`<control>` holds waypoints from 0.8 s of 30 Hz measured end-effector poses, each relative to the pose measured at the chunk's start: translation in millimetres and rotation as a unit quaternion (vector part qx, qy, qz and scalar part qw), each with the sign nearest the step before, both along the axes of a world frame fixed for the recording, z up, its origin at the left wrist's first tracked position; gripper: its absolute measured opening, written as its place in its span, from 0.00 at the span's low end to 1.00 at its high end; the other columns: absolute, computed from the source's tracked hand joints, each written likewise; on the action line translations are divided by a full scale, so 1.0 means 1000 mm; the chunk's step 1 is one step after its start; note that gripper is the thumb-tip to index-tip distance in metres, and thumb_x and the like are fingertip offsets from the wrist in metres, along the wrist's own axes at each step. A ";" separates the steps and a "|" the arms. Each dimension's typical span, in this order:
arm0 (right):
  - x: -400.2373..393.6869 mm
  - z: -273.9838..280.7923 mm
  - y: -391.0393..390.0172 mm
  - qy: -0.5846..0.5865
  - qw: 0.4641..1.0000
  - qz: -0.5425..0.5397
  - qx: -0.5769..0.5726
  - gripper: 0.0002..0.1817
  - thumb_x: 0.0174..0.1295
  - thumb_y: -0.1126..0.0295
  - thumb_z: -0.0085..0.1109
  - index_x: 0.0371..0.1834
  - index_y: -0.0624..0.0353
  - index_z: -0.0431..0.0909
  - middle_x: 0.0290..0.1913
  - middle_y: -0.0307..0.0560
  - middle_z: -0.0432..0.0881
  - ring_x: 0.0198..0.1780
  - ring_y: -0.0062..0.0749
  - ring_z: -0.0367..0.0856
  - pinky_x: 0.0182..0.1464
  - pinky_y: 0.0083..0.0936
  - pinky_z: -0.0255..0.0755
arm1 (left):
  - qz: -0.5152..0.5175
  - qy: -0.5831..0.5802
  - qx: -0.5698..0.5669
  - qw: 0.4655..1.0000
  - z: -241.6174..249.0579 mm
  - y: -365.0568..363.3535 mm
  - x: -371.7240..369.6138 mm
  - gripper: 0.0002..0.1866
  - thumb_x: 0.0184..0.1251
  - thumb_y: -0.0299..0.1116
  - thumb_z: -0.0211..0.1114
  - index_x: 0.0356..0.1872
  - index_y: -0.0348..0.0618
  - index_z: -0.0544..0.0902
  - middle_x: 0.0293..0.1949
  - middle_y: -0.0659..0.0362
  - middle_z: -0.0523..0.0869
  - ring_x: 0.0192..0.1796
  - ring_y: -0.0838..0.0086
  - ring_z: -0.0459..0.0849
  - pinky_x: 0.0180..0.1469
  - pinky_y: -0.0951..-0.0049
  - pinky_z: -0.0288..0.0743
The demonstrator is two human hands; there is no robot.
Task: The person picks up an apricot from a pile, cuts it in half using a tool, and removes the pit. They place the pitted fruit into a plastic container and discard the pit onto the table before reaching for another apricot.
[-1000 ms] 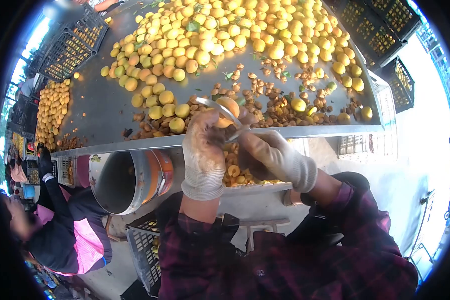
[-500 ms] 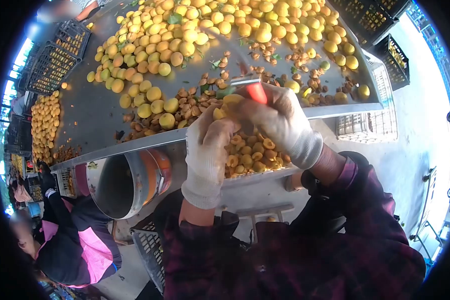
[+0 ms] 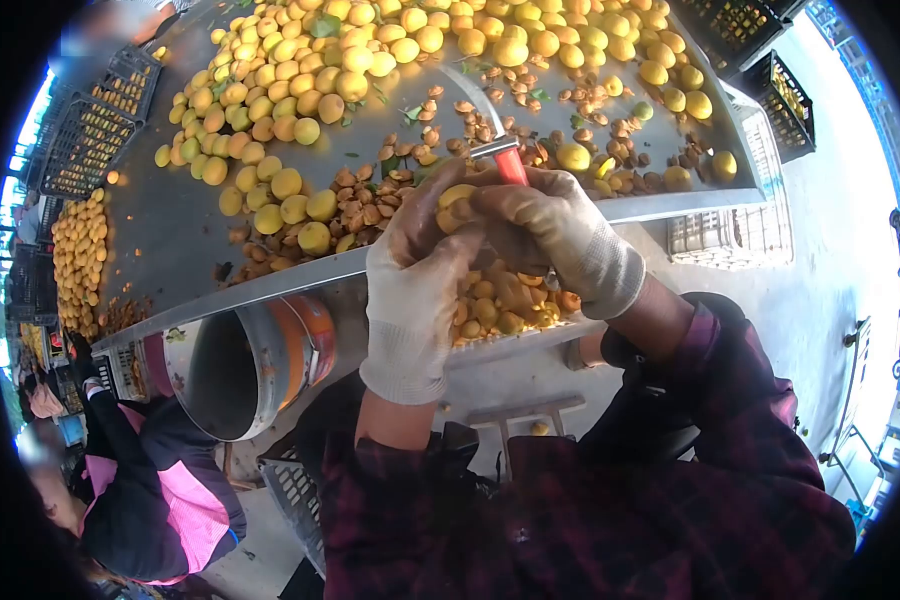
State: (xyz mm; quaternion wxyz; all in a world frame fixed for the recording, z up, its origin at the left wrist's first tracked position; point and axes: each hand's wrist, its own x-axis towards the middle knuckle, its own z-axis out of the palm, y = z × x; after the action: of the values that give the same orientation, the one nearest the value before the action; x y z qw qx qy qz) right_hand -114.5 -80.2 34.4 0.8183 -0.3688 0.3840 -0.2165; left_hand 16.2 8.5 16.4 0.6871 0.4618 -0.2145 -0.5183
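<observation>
Both my hands wear whitish, stained gloves and meet just above the front edge of the metal table (image 3: 300, 270). A yellow apricot (image 3: 454, 205) is in the fingers of my left hand (image 3: 407, 300), which are closed round it. My right hand (image 3: 575, 235) grips a knife with a red handle (image 3: 510, 166), its thin curved blade pointing away over the table. The right fingers also press against the apricot's side, partly hiding it. Below my hands, apricot halves (image 3: 490, 310) fill a container. Brown apricot pits (image 3: 365, 205) lie heaped along the table edge.
Whole apricots (image 3: 300, 90) cover the table's far part. A metal bucket (image 3: 235, 370) lies tilted under its left edge. Black crates (image 3: 95, 140) stand at left and right, a white crate (image 3: 730, 230) below the right end. Another person (image 3: 160, 480) sits at lower left.
The knife has turned so its blade shows clearly over the table. My hands have drawn closer round the apricot. The view has shifted slightly.
</observation>
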 end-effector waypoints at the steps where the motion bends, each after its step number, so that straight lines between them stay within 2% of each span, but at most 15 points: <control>1: 0.000 0.002 0.001 0.000 1.000 -0.002 0.001 0.19 0.64 0.68 0.67 0.52 0.72 0.79 0.44 0.50 0.85 0.41 0.27 0.85 0.46 0.22 0.81 | -0.010 -0.024 0.004 1.000 -0.002 0.000 0.000 0.27 0.63 0.16 0.63 0.66 0.34 0.76 0.53 0.52 0.86 0.48 0.75 0.87 0.44 0.78 0.83; 3: 0.001 0.004 0.002 0.044 0.991 -0.028 -0.126 0.15 0.65 0.68 0.67 0.48 0.70 0.82 0.40 0.47 0.86 0.40 0.24 0.84 0.44 0.21 0.81 | -0.001 -0.021 0.005 1.000 0.002 -0.001 -0.001 0.26 0.63 0.15 0.63 0.65 0.34 0.77 0.51 0.53 0.87 0.45 0.75 0.87 0.44 0.76 0.83; 4: 0.002 0.002 -0.005 0.114 0.970 -0.086 -0.198 0.09 0.65 0.68 0.67 0.40 0.65 0.85 0.33 0.41 0.84 0.36 0.21 0.82 0.36 0.22 0.78 | 0.008 -0.018 0.006 1.000 0.004 -0.002 -0.001 0.26 0.62 0.15 0.64 0.63 0.33 0.78 0.49 0.54 0.87 0.42 0.74 0.88 0.44 0.75 0.84; 5: 0.000 0.003 -0.012 0.116 0.969 -0.089 -0.199 0.09 0.65 0.68 0.67 0.40 0.65 0.85 0.33 0.41 0.84 0.36 0.21 0.82 0.36 0.22 0.78 | 0.005 -0.016 0.005 1.000 0.005 -0.002 -0.002 0.26 0.62 0.15 0.64 0.63 0.33 0.78 0.49 0.54 0.87 0.42 0.74 0.88 0.44 0.75 0.84; 6: -0.004 0.004 -0.018 -0.014 0.971 -0.142 -0.191 0.15 0.69 0.59 0.60 0.29 0.58 0.77 0.26 0.40 0.79 0.28 0.21 0.73 0.29 0.21 0.69 | -0.016 -0.038 0.026 0.999 0.006 -0.002 -0.004 0.26 0.62 0.17 0.65 0.63 0.33 0.78 0.47 0.53 0.88 0.41 0.73 0.88 0.44 0.73 0.84; 7: -0.009 0.006 -0.023 -0.144 0.954 -0.192 -0.181 0.25 0.74 0.50 0.53 0.19 0.51 0.69 0.20 0.40 0.73 0.19 0.22 0.64 0.22 0.21 0.60 | -0.037 -0.059 0.046 0.997 0.006 -0.002 -0.007 0.26 0.62 0.20 0.66 0.64 0.33 0.77 0.45 0.52 0.88 0.40 0.71 0.88 0.44 0.72 0.84; 8: -0.010 0.009 -0.026 -0.141 0.953 -0.196 -0.184 0.25 0.74 0.50 0.53 0.19 0.51 0.69 0.20 0.40 0.73 0.19 0.22 0.64 0.22 0.21 0.60 | -0.042 -0.056 0.044 0.997 0.006 -0.002 -0.011 0.26 0.62 0.20 0.66 0.64 0.33 0.77 0.45 0.52 0.88 0.40 0.71 0.88 0.44 0.72 0.84; 10: -0.005 0.015 -0.027 -0.234 0.930 -0.177 -0.222 0.31 0.76 0.46 0.47 0.15 0.49 0.56 0.19 0.42 0.69 0.18 0.25 0.60 0.22 0.25 0.58 | -0.070 -0.040 0.060 0.995 0.006 -0.002 -0.018 0.26 0.61 0.21 0.68 0.62 0.30 0.77 0.43 0.52 0.89 0.38 0.70 0.89 0.45 0.73 0.83; 12: 0.002 0.018 -0.017 -0.189 0.928 -0.180 -0.267 0.32 0.76 0.45 0.46 0.15 0.50 0.58 0.19 0.42 0.69 0.21 0.26 0.64 0.26 0.24 0.60 | -0.074 -0.025 0.065 0.995 0.009 -0.003 -0.024 0.26 0.61 0.22 0.69 0.62 0.29 0.77 0.43 0.52 0.89 0.38 0.70 0.89 0.44 0.74 0.83; 14: -0.003 0.012 -0.016 -0.143 0.925 -0.129 -0.329 0.32 0.76 0.43 0.46 0.15 0.50 0.59 0.20 0.43 0.71 0.25 0.26 0.68 0.30 0.22 0.62 | -0.072 -0.012 0.068 0.995 0.012 -0.002 -0.027 0.26 0.61 0.23 0.70 0.61 0.27 0.77 0.43 0.52 0.89 0.38 0.70 0.89 0.43 0.74 0.83; 18: 0.000 0.012 -0.013 -0.141 0.932 -0.130 -0.307 0.33 0.75 0.41 0.47 0.15 0.50 0.60 0.20 0.42 0.71 0.25 0.25 0.69 0.30 0.22 0.63 | -0.070 -0.032 0.065 0.995 0.010 0.000 -0.027 0.24 0.61 0.23 0.70 0.58 0.24 0.78 0.43 0.53 0.89 0.39 0.72 0.89 0.41 0.76 0.82; 21: 0.000 0.013 -0.008 -0.123 0.935 -0.130 -0.305 0.32 0.74 0.41 0.48 0.16 0.51 0.61 0.19 0.40 0.70 0.24 0.24 0.68 0.28 0.21 0.61 | -0.069 -0.040 0.077 0.994 0.012 0.001 -0.027 0.22 0.61 0.23 0.70 0.56 0.24 0.79 0.42 0.52 0.89 0.38 0.73 0.88 0.41 0.77 0.81; 23: -0.001 0.013 -0.007 -0.030 0.952 -0.070 -0.296 0.31 0.73 0.41 0.48 0.19 0.51 0.62 0.19 0.38 0.70 0.23 0.22 0.67 0.25 0.19 0.59 | -0.064 -0.042 0.088 0.993 0.014 0.002 -0.026 0.22 0.61 0.23 0.69 0.56 0.24 0.79 0.41 0.52 0.89 0.37 0.74 0.88 0.41 0.77 0.81; 24: 0.006 0.012 -0.006 -0.043 0.949 -0.098 -0.295 0.28 0.74 0.43 0.49 0.20 0.50 0.63 0.18 0.37 0.68 0.19 0.20 0.62 0.21 0.18 0.54 | -0.058 -0.039 0.088 0.994 0.015 0.003 -0.025 0.21 0.60 0.22 0.69 0.55 0.24 0.80 0.40 0.53 0.89 0.35 0.75 0.88 0.39 0.77 0.80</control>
State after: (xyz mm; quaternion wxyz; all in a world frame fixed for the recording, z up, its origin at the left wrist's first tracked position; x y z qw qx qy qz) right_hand -108.5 -85.7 46.7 0.6633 -0.5448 0.3017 -0.4150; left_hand -8.9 11.4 31.2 0.6037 0.5268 -0.2209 -0.5561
